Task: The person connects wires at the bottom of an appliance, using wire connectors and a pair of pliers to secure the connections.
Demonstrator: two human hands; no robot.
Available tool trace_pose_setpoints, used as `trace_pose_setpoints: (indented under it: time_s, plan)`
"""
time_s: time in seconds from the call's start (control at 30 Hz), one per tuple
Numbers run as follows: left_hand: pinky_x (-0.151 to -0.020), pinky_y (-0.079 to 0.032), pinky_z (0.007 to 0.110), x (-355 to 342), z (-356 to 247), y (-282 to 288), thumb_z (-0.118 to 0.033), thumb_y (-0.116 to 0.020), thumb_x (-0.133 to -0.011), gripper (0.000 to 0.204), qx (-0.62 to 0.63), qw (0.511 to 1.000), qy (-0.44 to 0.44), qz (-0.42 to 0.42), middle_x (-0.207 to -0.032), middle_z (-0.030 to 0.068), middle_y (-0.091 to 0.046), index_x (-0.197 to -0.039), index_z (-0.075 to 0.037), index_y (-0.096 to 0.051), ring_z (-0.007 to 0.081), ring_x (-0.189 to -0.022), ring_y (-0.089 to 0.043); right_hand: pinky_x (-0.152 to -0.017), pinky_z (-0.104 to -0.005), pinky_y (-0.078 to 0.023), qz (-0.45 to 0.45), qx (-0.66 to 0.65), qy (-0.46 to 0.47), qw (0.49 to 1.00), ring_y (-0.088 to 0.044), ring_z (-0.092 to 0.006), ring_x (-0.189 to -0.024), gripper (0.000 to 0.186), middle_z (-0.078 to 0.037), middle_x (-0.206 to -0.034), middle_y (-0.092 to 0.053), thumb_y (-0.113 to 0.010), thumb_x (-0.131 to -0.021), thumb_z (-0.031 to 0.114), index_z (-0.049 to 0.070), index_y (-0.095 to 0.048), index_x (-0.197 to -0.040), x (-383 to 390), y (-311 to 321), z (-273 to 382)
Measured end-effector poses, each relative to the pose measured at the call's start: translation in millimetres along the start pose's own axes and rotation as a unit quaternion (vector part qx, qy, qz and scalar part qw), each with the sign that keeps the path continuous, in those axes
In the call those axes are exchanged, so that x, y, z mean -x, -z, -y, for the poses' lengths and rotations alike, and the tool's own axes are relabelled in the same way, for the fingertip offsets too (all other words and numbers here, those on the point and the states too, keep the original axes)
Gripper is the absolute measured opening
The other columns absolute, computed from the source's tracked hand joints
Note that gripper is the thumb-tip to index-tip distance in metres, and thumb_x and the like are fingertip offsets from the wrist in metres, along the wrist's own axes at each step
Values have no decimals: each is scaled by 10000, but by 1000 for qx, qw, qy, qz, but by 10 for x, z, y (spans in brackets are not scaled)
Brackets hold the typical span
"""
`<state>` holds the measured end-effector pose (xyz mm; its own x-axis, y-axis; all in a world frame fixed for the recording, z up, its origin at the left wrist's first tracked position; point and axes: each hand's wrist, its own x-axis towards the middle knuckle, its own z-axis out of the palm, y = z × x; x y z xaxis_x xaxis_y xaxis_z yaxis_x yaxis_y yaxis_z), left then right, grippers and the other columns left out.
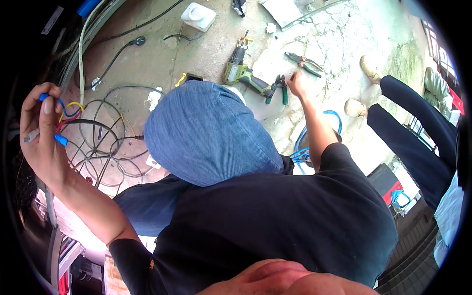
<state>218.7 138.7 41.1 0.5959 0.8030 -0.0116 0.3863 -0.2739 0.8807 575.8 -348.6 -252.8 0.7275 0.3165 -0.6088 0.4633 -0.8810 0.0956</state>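
Note:
At the far left, my left hand (46, 140) is raised, its thumb and fingers closed on a blue wire (61, 104) with a blue end piece. Yellow and red wires (73, 110) loop beside it, and a second blue end piece (60, 140) sticks out by the palm. My right hand (298, 85) reaches down to the floor with its fingers curled; whether anything is in them is hidden. Right by it lie green-handled cutters (281, 89). A pair of pliers (305, 64) rests just beyond, and a green cordless drill (246, 76) lies to their left.
My bent knee (209, 132) in jeans fills the middle. Black cables (105, 128) coil on the floor at left. A white bottle (198, 17) stands farther off. Blue cable (300, 147) is coiled beside my right arm. Another person's legs (403, 132) are at right.

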Motion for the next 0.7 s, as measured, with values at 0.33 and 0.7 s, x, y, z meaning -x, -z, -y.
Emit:
trace_pose_setpoints:
  time_s: [0.33,0.7]
  plan:
    - [-798,-525,220,128,-201,-126,-68,-683,-981,222,-10,999,27,24,-1007,95,-768,-1183,9,-733,121,-935,-696,-1117,-521,-381,-252,-9,124,960,-556,-383,-1227,607,-178,-1311,-571,-715,-758,85,96,-561,-1345,-251,67,-618]
    - [-744,-490,196,172,-115,-106,6,-696,-927,258,3,995,-35,88,-1004,44,-750,-1180,-7,-743,68,-837,-623,-904,-501,-508,-213,-177,124,953,-624,-485,-1000,367,-249,-996,-639,-684,-839,180,5,-544,-1130,-118,261,-260]
